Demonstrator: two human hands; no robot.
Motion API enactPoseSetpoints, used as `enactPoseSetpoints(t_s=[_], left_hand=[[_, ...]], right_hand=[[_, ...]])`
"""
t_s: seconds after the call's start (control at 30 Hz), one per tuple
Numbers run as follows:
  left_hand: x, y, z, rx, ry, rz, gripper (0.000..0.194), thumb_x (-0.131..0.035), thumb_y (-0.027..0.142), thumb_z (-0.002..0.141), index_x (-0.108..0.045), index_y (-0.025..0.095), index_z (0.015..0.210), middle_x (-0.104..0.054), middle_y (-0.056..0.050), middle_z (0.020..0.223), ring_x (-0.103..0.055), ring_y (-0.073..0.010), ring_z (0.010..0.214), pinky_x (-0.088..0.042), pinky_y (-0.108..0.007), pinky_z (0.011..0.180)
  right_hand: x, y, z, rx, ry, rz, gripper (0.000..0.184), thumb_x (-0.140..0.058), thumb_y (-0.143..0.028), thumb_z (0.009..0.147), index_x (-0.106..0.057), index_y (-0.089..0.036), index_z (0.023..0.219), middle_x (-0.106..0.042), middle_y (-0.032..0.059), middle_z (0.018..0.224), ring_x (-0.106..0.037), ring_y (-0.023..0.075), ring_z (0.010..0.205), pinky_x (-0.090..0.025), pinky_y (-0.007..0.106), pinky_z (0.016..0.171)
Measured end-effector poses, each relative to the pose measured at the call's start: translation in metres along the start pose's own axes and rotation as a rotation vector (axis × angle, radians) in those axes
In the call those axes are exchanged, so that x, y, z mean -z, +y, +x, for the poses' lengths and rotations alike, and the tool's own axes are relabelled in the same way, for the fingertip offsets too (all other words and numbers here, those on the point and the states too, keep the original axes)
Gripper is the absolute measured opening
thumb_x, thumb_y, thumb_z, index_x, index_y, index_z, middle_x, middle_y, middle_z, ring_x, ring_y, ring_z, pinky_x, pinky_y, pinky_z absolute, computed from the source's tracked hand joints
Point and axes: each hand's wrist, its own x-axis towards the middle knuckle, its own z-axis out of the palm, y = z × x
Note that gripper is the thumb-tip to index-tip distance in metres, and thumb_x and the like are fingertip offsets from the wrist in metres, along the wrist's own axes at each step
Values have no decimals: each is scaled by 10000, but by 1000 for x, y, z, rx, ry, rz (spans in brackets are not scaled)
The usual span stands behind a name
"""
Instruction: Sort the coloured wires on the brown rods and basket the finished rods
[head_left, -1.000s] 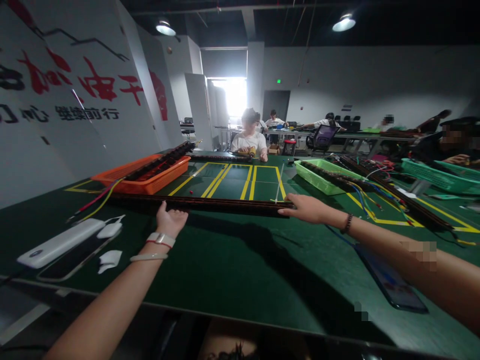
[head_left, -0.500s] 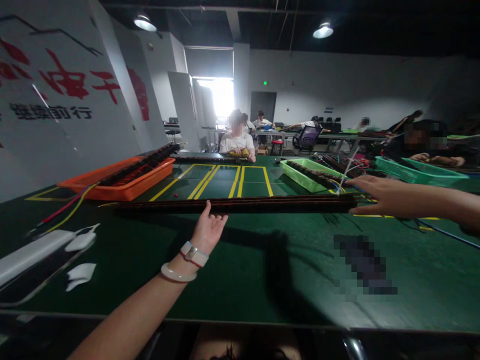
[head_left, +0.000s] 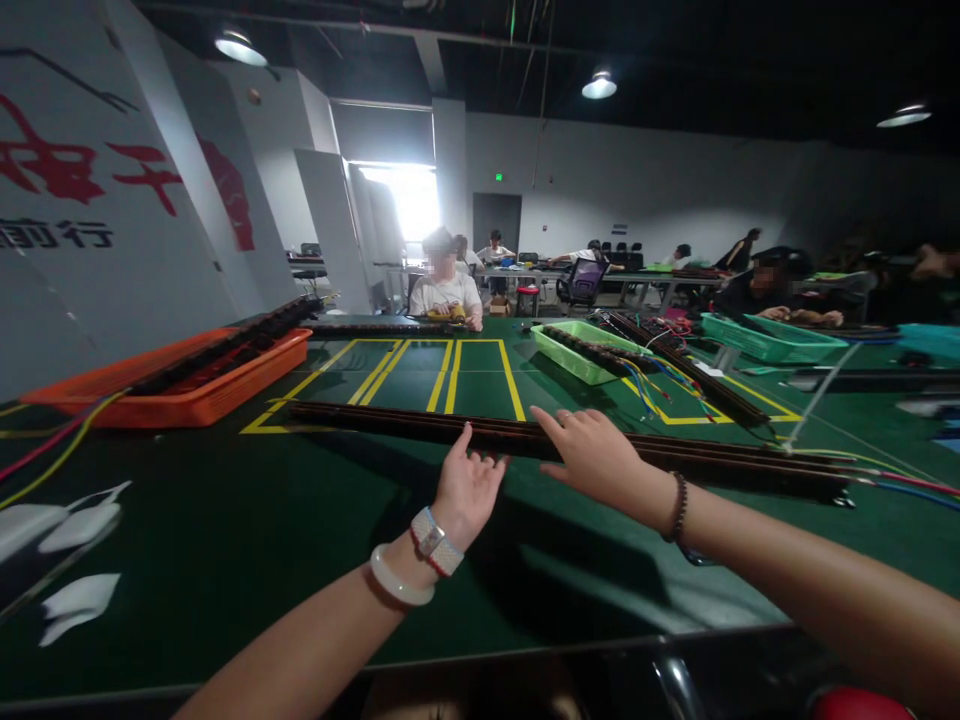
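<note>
Head view: left hand point(head_left: 471, 495) palm up, loosely open with thumb and fingertips at the near edge of the long dark bundle point(head_left: 675, 458); right hand point(head_left: 600, 455) palm down over its middle, thumb and forefinger spread wide, firmness of either hold can't tell. Bundle lies crosswise in front of the person, colored wires point(head_left: 889, 475) off its right end, over the green table point(head_left: 337, 580) and near the yellow tape lines point(head_left: 512, 380). Farther out: orange basket point(head_left: 217, 400) left, light green basket point(head_left: 581, 368) right of the tape, person in white shirt point(head_left: 446, 295) across.
</note>
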Motion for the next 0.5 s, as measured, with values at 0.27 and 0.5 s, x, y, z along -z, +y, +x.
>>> enactPoseSetpoints(t_s=[0.27,0.5], left_hand=[[-21,-32,6,189,-178,-8,123,-521,277,863,-545,188,944,-588,-54,1023,-588,-171,962,-435,-406,972],[-36,-48,8,346,-444,133,201,-605,224,794,-581,223,993,-513,-41,1240,-526,-182,1124,-374,-367,1022]], right_hand=[[5,46,-16,-188,-148,-17,304,-594,-408,754,-561,-154,918,-623,111,893,-622,256,805,-455,307,662],[11,109,-61,-323,-81,4,331,-551,-454,745,-605,-212,964,-648,54,901,-620,234,804,-423,284,628]])
